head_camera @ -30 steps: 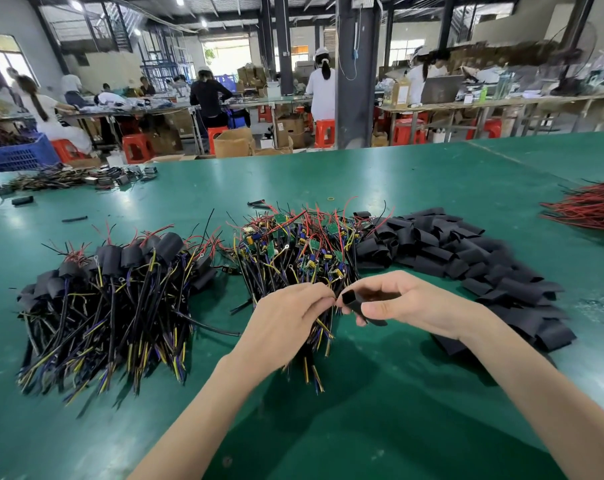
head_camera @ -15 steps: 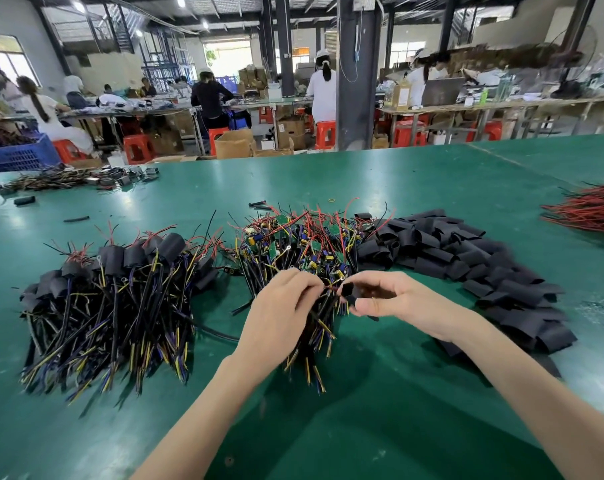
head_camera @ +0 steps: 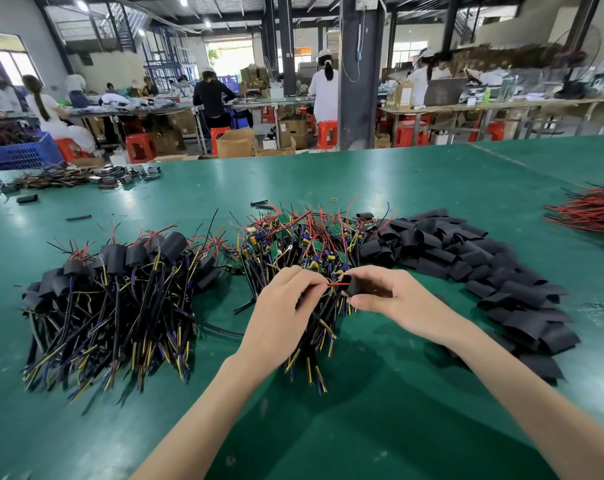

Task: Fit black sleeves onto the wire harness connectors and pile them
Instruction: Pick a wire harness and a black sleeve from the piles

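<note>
My right hand (head_camera: 385,297) pinches a black sleeve (head_camera: 352,285) between thumb and fingers. My left hand (head_camera: 286,306) grips a wire harness (head_camera: 328,308); its red wire end (head_camera: 337,284) reaches into the sleeve's opening. Behind my hands lies the heap of unsleeved harnesses (head_camera: 304,237) with small green boards. To the left sits the pile of sleeved harnesses (head_camera: 120,289). At the right spreads a heap of loose black sleeves (head_camera: 467,258).
The green table (head_camera: 363,410) stretches all around. A bundle of red wires (head_camera: 591,213) lies at the far right edge. More harness parts (head_camera: 79,178) lie at the far left. Other workers sit at benches beyond the table.
My hands have drawn together and lifted slightly. The sleeve was turned with its opening toward the left hand, and the red wire end now points into it.
</note>
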The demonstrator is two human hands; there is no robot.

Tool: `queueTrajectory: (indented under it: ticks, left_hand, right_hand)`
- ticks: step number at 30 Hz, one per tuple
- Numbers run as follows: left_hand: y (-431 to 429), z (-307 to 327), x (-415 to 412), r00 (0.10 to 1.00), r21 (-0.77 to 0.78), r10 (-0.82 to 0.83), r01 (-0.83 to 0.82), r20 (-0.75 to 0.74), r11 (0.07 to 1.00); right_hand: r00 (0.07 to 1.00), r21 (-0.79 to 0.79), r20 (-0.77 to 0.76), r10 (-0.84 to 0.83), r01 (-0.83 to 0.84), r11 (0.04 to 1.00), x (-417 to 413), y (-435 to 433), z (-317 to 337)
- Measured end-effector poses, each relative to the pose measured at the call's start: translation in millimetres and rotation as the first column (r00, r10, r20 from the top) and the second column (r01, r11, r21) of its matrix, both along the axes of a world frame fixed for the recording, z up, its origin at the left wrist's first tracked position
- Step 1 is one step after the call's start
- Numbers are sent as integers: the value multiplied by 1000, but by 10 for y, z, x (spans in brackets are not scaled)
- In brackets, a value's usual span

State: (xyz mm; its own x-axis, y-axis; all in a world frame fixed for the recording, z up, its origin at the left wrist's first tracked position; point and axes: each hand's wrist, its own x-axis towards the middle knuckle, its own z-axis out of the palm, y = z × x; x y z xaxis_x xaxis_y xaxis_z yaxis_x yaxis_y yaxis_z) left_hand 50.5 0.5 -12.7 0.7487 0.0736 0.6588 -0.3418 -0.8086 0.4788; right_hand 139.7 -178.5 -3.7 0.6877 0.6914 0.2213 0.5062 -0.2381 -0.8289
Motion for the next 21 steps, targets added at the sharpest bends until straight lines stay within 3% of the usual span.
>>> queueTrajectory:
  ticks: [4, 10, 14, 21]
  left_hand:
    - [-5, -19, 9, 1000, 60, -3, 4, -7, 998]
    - [-43, -65, -3, 996, 90, -77, 82, -55, 993]
    - [-106, -96, -15, 984, 14, -131, 134, -116, 991]
    - [9, -50, -21, 955, 42, -170, 185, -242, 982]
  right_hand:
    - [997, -22, 77, -18, 20, 1000, -39, 17, 6]
    - [904, -144, 427, 33, 32, 989, -152, 98, -52]
    - [888, -163, 455, 60, 17, 986, -250, 180, -114]
    - [887, 26, 360, -288, 300, 954, -177, 109, -50]
